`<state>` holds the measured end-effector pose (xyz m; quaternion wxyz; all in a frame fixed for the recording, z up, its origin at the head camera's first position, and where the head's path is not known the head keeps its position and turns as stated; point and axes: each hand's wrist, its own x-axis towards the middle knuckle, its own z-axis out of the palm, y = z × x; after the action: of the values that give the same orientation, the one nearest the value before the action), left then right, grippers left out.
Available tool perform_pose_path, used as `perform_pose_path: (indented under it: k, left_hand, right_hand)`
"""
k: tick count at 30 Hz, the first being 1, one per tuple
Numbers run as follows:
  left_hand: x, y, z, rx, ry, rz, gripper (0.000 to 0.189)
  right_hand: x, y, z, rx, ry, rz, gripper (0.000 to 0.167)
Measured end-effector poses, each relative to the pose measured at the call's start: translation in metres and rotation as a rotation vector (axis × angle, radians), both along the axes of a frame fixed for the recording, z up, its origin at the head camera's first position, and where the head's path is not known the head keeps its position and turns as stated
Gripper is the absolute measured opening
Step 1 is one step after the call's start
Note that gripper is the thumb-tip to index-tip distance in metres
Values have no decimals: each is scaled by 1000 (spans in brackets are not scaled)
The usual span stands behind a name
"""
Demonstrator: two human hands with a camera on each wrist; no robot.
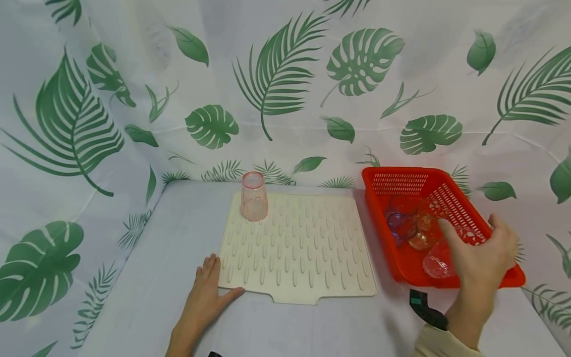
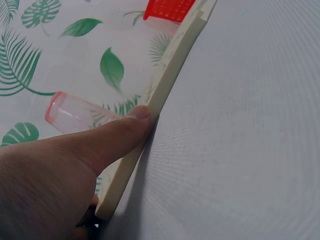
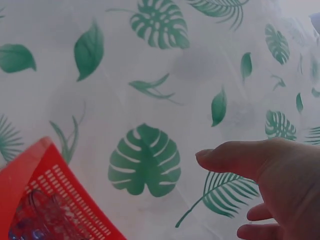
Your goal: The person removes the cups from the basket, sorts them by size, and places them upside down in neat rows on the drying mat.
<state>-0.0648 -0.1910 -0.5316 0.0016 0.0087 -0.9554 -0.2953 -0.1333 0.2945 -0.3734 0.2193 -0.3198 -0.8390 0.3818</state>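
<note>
A pink see-through glass (image 1: 254,201) stands at the back left of a cream ridged drainer board (image 1: 303,248), its narrower end up. My left hand (image 1: 202,295) rests at the board's front left corner. In the left wrist view its thumb (image 2: 135,116) lies against the board's edge. On the right, my right hand (image 1: 486,253) is over the near right part of a red plastic basket (image 1: 392,258), thumb and fingers spread with nothing between them. Inside the basket lie several see-through glasses, among them a purple one (image 1: 398,238), an orange one (image 1: 419,241) and a pinkish clear one (image 1: 437,263).
A white cloth with green leaf prints (image 1: 285,99) hangs behind the table and along both sides. The pale tabletop (image 1: 156,258) runs left of the board and in front of it. A narrow strip of table separates board and basket.
</note>
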Motion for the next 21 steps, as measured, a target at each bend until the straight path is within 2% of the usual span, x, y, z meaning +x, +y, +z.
perform_pose_path:
  k: [4,10,14,21]
  left_hand:
    - [0,0,-1,-3,5,0,112]
    - [0,0,-1,2,1,2,112]
    - [1,0,0,4,-4,5,112]
    - [0,1,1,1,1,11,111]
  right_hand:
    - [1,6,-1,-2,-78,13,89]
    - [1,12,-1,-2,-190,75,101]
    - [1,15,-1,3,-259,77,105]
    - [0,21,-4,-41,-290,86,106]
